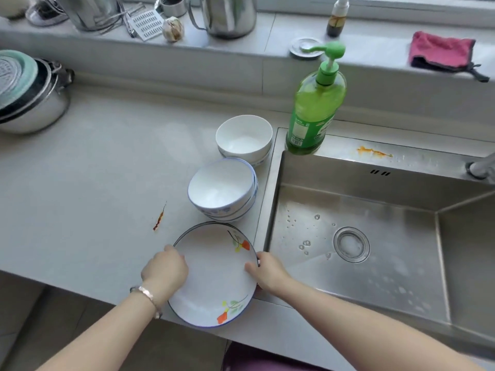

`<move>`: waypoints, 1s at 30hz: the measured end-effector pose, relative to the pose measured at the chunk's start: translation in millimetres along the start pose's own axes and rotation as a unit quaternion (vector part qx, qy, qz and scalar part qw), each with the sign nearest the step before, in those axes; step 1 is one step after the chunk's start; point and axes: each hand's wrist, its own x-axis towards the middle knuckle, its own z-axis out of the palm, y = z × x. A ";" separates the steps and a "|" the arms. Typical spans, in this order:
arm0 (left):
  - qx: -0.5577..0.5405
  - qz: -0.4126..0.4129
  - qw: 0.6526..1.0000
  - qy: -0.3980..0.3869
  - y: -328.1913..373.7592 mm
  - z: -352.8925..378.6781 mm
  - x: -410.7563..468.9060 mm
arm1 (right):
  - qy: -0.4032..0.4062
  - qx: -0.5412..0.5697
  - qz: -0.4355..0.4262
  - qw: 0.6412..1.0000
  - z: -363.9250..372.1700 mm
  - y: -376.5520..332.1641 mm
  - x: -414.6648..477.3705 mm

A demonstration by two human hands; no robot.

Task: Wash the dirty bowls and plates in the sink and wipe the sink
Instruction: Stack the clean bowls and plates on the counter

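Both hands, left and right, grip opposite rims of the flowered plate at the surface edge; stacked bowls stand beyond, beside the sink.

Bowl stacks crowd the sink edge — counter leftward open.

We are in a home kitchen: a steel sink set in a pale counter, a green soap bottle, stacked bowls, a pot, and a grater and garlic on the window ledge.
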 end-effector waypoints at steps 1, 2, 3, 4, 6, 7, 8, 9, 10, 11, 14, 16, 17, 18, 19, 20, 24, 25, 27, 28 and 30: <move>0.079 0.021 0.996 0.027 8.6 -2.9 -10.8 | 0.002 -0.003 -0.008 1.000 -2.4 -0.1 -2.6; 0.127 0.054 0.988 0.063 19.8 -6.9 -23.4 | 0.003 -0.001 -0.014 1.000 -6.3 1.1 -4.8; 0.139 0.097 0.981 0.098 33.5 -11.9 -35.8 | 0.002 0.006 -0.016 1.000 -12.8 2.9 -7.4; 0.120 0.146 0.975 0.114 49.1 -14.7 -45.2 | -0.001 0.010 -0.014 1.000 -22.0 6.4 -9.5; 0.046 0.236 0.968 0.078 84.7 -21.6 -58.8 | -0.002 -0.006 -0.001 1.000 -49.7 18.0 -13.7; 0.009 0.265 0.963 0.045 104.1 -24.3 -62.7 | -0.001 -0.013 0.011 1.000 -67.1 27.1 -16.3; -0.013 0.285 0.958 0.011 125.3 -25.1 -65.0 | 0.002 -0.016 0.023 1.000 -86.9 37.9 -20.6; -0.027 0.301 0.953 -0.014 147.6 -25.7 -67.5 | 0.011 -0.019 0.035 0.999 -107.6 50.5 -26.3; -0.036 0.315 0.948 -0.030 170.4 -25.2 -70.1 | 0.024 -0.024 0.046 0.998 -129.5 64.7 -34.1; -0.042 0.326 0.943 -0.042 194.2 -24.7 -74.2 | 0.039 -0.031 0.058 0.997 -151.9 80.1 -43.7; -0.051 0.348 0.934 -0.069 266.0 -21.9 -92.4 | 0.103 -0.051 0.102 0.988 -220.4 134.5 -79.3; -0.050 0.362 0.928 -0.069 311.2 -19.4 -109.0 | 0.165 -0.081 0.124 0.975 -266.9 175.8 -106.3; -0.050 0.368 0.926 -0.065 331.1 -16.8 -117.7 | 0.201 -0.097 0.135 0.965 -288.9 197.2 -119.3; -0.049 0.371 0.925 -0.061 350.0 -13.1 -126.1 | 0.239 -0.114 0.145 0.953 -309.9 218.1 -131.5; -0.047 0.373 0.925 -0.058 367.4 -8.5 -133.9 | 0.275 -0.134 0.159 0.939 -329.3 239.2 -141.9; -0.045 0.374 0.925 -0.053 383.0 -3.0 -140.8 | 0.309 -0.155 0.177 0.922 -347.5 259.4 -150.7; -0.042 0.356 0.932 -0.046 422.1 20.3 -165.2 | 0.378 -0.206 0.236 0.871 -401.5 323.3 -163.4; -0.044 0.350 0.935 -0.046 426.2 26.0 -169.6 | 0.367 -0.211 0.239 0.874 -410.1 335.5 -160.8; -0.051 0.334 0.940 -0.049 428.1 34.7 -176.5 | 0.306 -0.203 0.245 0.897 -419.9 352.1 -153.7; -0.059 0.326 0.942 -0.049 427.1 37.4 -178.3 | 0.278 -0.196 0.240 0.909 -422.0 356.1 -150.3; -0.079 0.307 0.947 -0.053 422.5 40.6 -178.7 | 0.260 -0.190 0.227 0.919 -424.2 358.8 -146.5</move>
